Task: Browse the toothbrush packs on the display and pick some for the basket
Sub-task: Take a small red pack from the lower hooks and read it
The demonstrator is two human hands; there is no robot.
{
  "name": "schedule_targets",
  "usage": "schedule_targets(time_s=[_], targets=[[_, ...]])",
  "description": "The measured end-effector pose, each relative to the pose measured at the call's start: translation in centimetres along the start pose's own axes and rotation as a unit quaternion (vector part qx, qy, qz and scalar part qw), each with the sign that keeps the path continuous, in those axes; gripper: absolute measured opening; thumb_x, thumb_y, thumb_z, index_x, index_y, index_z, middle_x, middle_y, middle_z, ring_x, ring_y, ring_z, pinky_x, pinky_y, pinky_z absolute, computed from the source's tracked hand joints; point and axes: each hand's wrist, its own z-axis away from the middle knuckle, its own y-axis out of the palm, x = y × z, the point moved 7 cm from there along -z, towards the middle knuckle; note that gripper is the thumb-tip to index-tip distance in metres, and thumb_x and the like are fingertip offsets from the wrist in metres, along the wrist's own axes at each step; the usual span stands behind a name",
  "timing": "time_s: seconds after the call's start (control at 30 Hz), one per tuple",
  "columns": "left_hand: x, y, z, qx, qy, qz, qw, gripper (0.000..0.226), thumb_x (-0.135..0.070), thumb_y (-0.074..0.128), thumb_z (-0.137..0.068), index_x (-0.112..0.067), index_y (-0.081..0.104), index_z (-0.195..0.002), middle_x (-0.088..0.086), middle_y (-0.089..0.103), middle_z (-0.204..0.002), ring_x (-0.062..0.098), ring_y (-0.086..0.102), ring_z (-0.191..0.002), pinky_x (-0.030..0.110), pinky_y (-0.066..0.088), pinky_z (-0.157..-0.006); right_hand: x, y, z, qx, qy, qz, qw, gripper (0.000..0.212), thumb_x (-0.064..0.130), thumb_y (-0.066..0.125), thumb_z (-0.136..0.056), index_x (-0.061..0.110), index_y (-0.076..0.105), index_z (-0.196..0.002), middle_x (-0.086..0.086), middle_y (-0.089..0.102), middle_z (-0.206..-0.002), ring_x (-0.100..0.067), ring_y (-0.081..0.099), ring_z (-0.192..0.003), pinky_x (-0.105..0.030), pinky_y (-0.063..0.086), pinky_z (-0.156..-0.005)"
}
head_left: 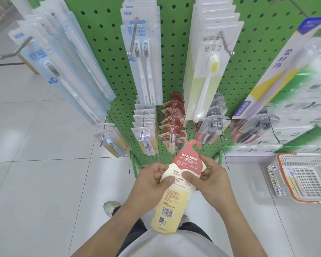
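Between both hands, the left hand (152, 179) and right hand (210, 179) pinch a cream-and-pink toothbrush pack (176, 188), back upward as if reading it, basket (304, 179) waiting rightward.

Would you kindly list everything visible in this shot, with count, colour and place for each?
Red-and-cream bottle-shaped toothbrush card pack: one, printed back facing up, held in both hands at centre.
Green perforated metal display panel: one, fills the upper frame.
Pale blue toothbrush packs: several rows, on hooks upper left and centre.
White-and-yellow toothbrush packs: one row, upper right of centre.
Red matching card packs: one row, on the lower hook at centre.
White-and-orange plastic basket: one, floor at right, a pack inside.
Grey shoe: one, on the pale tiled floor.
Left hand: grips the pack's left edge.
Right hand: pinches its right edge.
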Motion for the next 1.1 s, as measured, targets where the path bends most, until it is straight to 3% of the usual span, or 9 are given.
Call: schedule_targets(time_s=[0.17,0.33,0.5,0.67,0.77,0.83,0.97,1.1], targets=[[-0.3,0.0,0.2,-0.003,0.006,-0.003,1.000,0.015,-0.007,0.069,-0.093,-0.011,0.061,-0.105,-0.006,0.079,-0.088,0.014,0.077,-0.080,0.027,0.060,-0.067,-0.4,0.3,0.3,0.026,0.006,0.020,0.999,0.055,0.000,0.085,-0.076,0.015,0.059,-0.121,-0.005,0.079,-0.086,-0.027,0.077,-0.075,-0.033,0.059,-0.054],[0.0,0.1,0.3,-0.005,0.001,-0.031,1.000,0.014,-0.010,0.070,-0.093,-0.014,0.059,-0.101,-0.006,0.079,-0.084,0.014,0.076,-0.076,0.030,0.061,-0.069,-0.8,0.0,-0.3,0.049,-0.006,0.092,0.995,0.059,0.011,0.090,-0.074,0.029,0.058,-0.121,-0.006,0.078,-0.091,-0.033,0.074,-0.081,-0.054,0.061,-0.070],[-0.6,-0.6,0.3,-0.039,0.009,-0.013,0.999,0.016,-0.011,0.071,-0.093,-0.011,0.059,-0.103,-0.010,0.079,-0.084,0.012,0.076,-0.075,0.029,0.061,-0.067,-0.5,0.6,-0.6,0.090,-0.008,0.093,0.992,0.078,0.008,0.088,-0.076,0.028,0.044,-0.137,0.000,0.079,-0.099,-0.024,0.075,-0.090,-0.047,0.062,-0.075],[-2.3,-1.5,0.6,-0.083,0.037,0.003,0.996,0.016,-0.012,0.073,-0.091,-0.013,0.059,-0.100,-0.014,0.078,-0.084,0.011,0.075,-0.072,0.024,0.059,-0.060,0.8,1.0,-0.4,0.109,-0.047,0.072,0.990,0.053,0.006,0.080,-0.085,0.025,0.054,-0.128,-0.002,0.078,-0.103,-0.032,0.073,-0.087,-0.047,0.063,-0.070],[-3.4,-1.8,0.9,-0.101,0.052,0.033,0.993,0.016,-0.009,0.072,-0.091,-0.012,0.060,-0.100,-0.007,0.079,-0.084,0.016,0.076,-0.072,0.028,0.059,-0.061,1.6,1.0,-0.4,0.106,-0.060,0.045,0.992,0.045,0.007,0.080,-0.085,0.022,0.061,-0.123,-0.004,0.077,-0.106,-0.037,0.071,-0.088,-0.049,0.062,-0.071],[-4.0,-2.3,1.0,-0.129,0.060,0.057,0.988,0.016,-0.008,0.073,-0.090,-0.011,0.060,-0.099,-0.002,0.079,-0.084,0.018,0.076,-0.071,0.028,0.059,-0.060,1.9,1.1,-0.4,0.127,-0.054,0.049,0.989,0.043,0.012,0.081,-0.085,0.022,0.061,-0.123,-0.006,0.077,-0.106,-0.038,0.072,-0.087,-0.051,0.061,-0.074],[-4.5,-3.2,0.9,-0.182,0.062,0.088,0.977,0.017,-0.008,0.073,-0.089,-0.010,0.058,-0.097,-0.007,0.079,-0.084,0.018,0.076,-0.072,0.030,0.060,-0.057,1.8,1.7,-0.2,0.189,-0.028,0.067,0.979,0.044,0.003,0.075,-0.089,0.021,0.058,-0.126,-0.004,0.077,-0.108,-0.028,0.077,-0.087,-0.040,0.058,-0.075],[-4.5,-3.4,0.8,-0.193,0.043,0.120,0.973,0.018,-0.008,0.072,-0.090,-0.011,0.056,-0.096,-0.012,0.078,-0.082,0.014,0.076,-0.072,0.025,0.059,-0.055,2.0,1.7,0.1,0.205,-0.025,0.062,0.976,0.043,0.002,0.076,-0.088,0.021,0.062,-0.124,-0.005,0.077,-0.108,-0.031,0.076,-0.090,-0.045,0.059,-0.080]])
